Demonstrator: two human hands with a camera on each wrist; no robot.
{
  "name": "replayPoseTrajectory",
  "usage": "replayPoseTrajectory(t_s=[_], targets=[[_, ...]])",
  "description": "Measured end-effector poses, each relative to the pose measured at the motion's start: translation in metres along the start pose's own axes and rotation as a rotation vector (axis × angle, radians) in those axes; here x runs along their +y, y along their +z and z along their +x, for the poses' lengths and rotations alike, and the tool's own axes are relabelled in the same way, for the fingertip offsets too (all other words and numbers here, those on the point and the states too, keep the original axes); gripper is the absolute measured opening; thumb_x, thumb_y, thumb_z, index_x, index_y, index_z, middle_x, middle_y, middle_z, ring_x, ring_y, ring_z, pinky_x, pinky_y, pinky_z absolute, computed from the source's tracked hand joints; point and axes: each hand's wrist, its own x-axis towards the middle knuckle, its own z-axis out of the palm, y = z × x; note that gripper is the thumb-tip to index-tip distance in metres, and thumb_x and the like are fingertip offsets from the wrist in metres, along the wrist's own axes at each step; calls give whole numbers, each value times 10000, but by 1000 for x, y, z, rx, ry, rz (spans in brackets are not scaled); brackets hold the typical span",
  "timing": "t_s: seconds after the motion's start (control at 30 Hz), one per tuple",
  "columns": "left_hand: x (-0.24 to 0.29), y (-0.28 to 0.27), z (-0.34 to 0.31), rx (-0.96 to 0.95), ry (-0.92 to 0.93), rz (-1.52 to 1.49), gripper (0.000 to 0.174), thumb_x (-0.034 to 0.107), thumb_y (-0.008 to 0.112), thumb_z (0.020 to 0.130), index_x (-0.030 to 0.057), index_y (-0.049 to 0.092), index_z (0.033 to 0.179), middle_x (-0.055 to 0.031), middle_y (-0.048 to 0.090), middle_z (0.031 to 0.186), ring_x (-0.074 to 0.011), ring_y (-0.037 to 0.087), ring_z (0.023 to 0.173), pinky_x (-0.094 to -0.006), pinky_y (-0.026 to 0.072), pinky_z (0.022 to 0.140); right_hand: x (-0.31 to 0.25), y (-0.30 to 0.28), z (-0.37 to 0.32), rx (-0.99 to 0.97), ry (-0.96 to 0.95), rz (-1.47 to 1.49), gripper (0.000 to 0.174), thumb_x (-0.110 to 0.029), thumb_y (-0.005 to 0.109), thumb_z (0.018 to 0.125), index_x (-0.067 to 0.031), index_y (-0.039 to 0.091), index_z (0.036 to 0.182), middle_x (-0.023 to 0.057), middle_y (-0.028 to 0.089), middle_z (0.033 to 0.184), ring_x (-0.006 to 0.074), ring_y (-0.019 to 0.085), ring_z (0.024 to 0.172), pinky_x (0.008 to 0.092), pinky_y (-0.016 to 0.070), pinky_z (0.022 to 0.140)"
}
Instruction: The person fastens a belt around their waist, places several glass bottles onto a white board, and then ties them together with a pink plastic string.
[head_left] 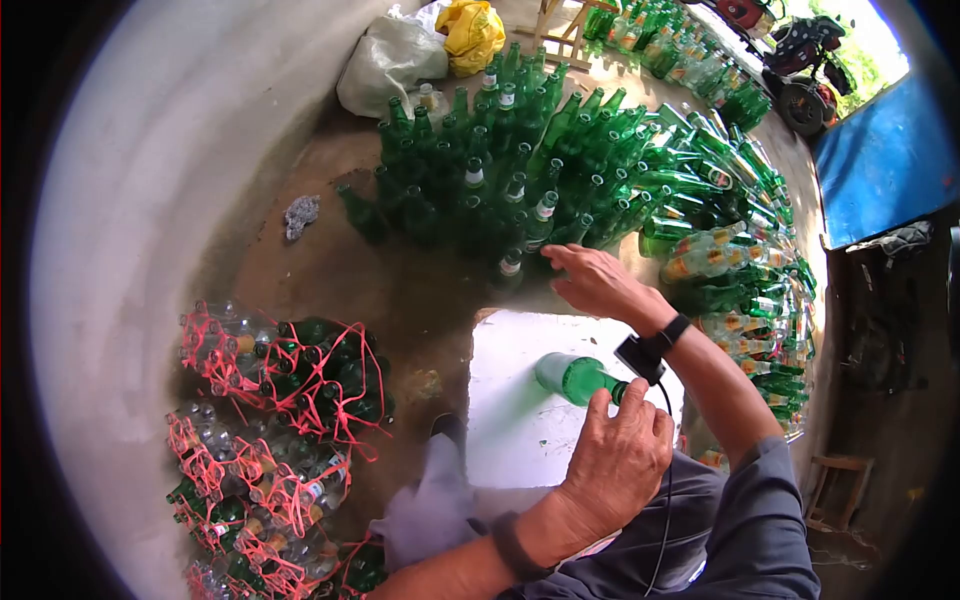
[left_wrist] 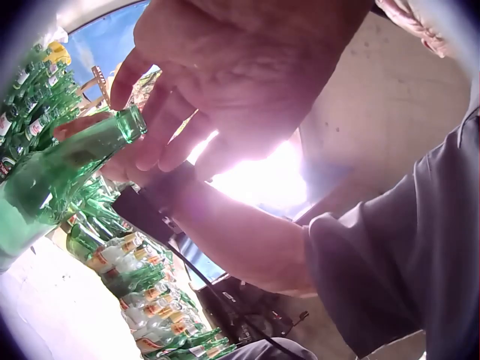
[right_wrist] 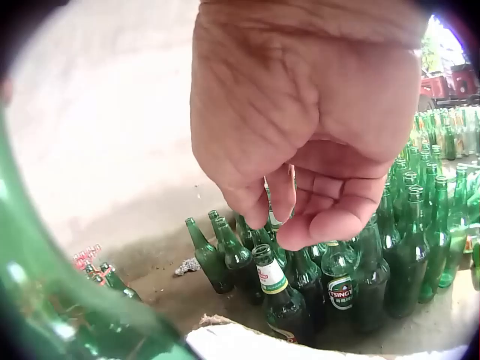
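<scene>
A green glass bottle [head_left: 572, 378] stands on the white board, its neck toward my left hand [head_left: 615, 455]. In the left wrist view the mouth of this bottle [left_wrist: 129, 126] lies right at the left hand's loosely bent fingers, with the thumb side beside it. My right hand [head_left: 605, 285] reaches past the board over the nearest standing bottles. Its fingers are loosely curled in the right wrist view, with nothing seen in them. Below those fingers are a green bottle with a white neck label [right_wrist: 270, 274] and another with a dark oval label [right_wrist: 340, 292].
The white board [head_left: 500, 440] is in front of my lap. Many green bottles [head_left: 590, 150] stand beyond it, with clear ones lying stacked [head_left: 710, 255] at the right. Bottle bundles tied with pink string [head_left: 290, 380] lie at left. Sacks [head_left: 395, 65] sit by the wall.
</scene>
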Motion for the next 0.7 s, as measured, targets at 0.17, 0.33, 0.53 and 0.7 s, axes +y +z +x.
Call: replayPoseTrajectory(t_s=[0.17, 0.33, 0.53, 0.7], targets=[[1, 2, -2, -33, -7, 38, 213, 151, 638, 772, 6, 666, 926, -116, 641, 940, -275, 515, 1190, -384, 414, 817, -17, 20, 44, -151, 27, -168, 561, -233, 645, 898, -35, 465, 1392, 190, 656, 1098, 375, 673, 924, 464, 536, 754], [0, 2, -3, -29, 11, 101, 188, 153, 603, 799, 8, 661, 903, -116, 629, 918, -270, 516, 1175, -378, 420, 812, -11, 49, 64, -231, -31, -271, 349, -207, 619, 919, -16, 549, 1202, 173, 670, 1005, 345, 692, 882, 452, 547, 711], [-1, 4, -3, -29, 10, 91, 173, 151, 598, 796, 8, 660, 871, -122, 627, 892, -275, 522, 1157, -362, 431, 798, 1, 68, 76, -193, -28, -244, 158, -145, 588, 914, 6, 594, 962, 188, 686, 822, 372, 701, 792, 470, 545, 674], [-2, 4, -1, -37, 29, 118, 184, 156, 605, 791, 5, 661, 878, -118, 623, 885, -274, 515, 1158, -363, 435, 791, 7, 59, 65, -181, 49, -191, 176, -160, 599, 913, 15, 617, 896, 225, 688, 802, 400, 694, 779, 482, 539, 674]])
